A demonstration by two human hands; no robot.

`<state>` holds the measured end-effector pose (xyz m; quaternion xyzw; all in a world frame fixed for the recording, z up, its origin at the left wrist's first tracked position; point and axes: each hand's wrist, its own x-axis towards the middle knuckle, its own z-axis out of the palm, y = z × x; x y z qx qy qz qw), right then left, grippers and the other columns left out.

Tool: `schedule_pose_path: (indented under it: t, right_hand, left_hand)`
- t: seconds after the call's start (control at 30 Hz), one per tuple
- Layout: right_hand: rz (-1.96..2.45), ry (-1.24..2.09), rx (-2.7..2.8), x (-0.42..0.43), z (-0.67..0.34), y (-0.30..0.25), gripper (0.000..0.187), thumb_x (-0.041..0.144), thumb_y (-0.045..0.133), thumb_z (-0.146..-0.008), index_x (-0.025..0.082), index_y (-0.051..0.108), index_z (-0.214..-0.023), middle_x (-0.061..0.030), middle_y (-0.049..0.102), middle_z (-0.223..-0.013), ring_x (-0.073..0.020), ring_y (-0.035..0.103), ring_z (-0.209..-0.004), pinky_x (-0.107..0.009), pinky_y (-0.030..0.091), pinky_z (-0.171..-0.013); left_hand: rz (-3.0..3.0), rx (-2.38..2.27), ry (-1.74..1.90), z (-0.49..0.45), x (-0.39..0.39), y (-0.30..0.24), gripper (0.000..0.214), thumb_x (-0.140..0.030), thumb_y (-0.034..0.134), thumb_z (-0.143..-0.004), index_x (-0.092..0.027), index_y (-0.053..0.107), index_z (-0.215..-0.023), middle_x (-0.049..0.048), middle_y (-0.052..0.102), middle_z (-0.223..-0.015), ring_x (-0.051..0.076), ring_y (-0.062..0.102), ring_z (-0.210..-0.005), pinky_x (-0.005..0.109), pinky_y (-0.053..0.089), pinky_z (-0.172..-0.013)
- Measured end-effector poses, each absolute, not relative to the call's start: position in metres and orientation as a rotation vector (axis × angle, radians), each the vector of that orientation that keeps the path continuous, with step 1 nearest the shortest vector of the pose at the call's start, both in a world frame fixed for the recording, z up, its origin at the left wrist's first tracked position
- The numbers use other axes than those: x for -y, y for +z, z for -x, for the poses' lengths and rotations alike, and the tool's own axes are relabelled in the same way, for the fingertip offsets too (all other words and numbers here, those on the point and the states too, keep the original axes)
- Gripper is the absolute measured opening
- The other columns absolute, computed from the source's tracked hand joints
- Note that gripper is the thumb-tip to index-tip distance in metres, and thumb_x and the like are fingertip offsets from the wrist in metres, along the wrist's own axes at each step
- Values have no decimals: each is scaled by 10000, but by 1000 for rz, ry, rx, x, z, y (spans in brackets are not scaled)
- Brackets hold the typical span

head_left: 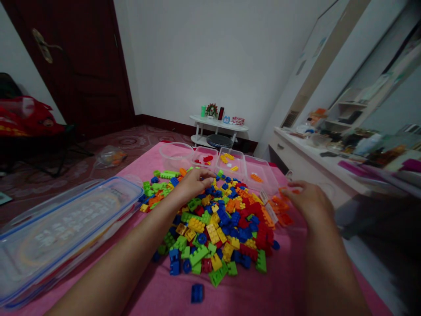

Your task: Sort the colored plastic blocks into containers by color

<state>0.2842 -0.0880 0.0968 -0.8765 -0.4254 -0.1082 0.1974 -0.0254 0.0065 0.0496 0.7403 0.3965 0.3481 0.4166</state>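
A large heap of toy building bricks (213, 232) in red, blue, yellow, green and orange lies on a pink cloth (250, 289). My left hand (194, 183) is over the far side of the heap. Its fingers are bent and slightly apart, with no brick visible between them. On the right, my right hand (311, 201) is above a clear container holding orange bricks (281, 208). An orange brick (296, 191) shows at its fingertips, partly hidden by the fingers. One blue brick (197, 293) lies apart, near the front.
Behind the heap stand clear bins: a rounded one (176, 147), one with red bricks (208, 159), one with yellow (234, 168) and one with orange (256, 177). A blue-rimmed lidded box (74, 224) lies left. A dresser (302, 149) borders the right.
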Motion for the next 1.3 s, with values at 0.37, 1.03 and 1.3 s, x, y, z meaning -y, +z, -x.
schedule_pose_path:
  t: [0.37,1.03,1.3]
  right_hand:
    - [2014,55,1878,57,-223,53,372,179,576,-759,212,689,-1111,-87,687,-1148,-251,614,-1071,-360,450,-922]
    - [2032,99,2170,68,-197,67,394,254,680,-650,276,717,-1041,-45,710,-978,-244,643,-864,-307,443,-719]
    - [2172,-31,2146,73,-186,63,205,259,681,-668,208,702,-865,-95,642,-969,-235,630,-825,-286,404,-650]
  left_hand:
    - [-2164,-1292,857,45,-11,64,288,-246,559,-787,-167,733,-1002,63,744,-931,208,667,-851,291,503,-788]
    - [-2285,-1216,685,36,2,67,293,-261,538,-810,-176,725,-1018,66,738,-982,213,668,-878,280,471,-763]
    - [-2326,-1213,672,33,2,65,294,-279,539,-813,-184,729,-1016,58,740,-978,216,666,-879,275,476,-764]
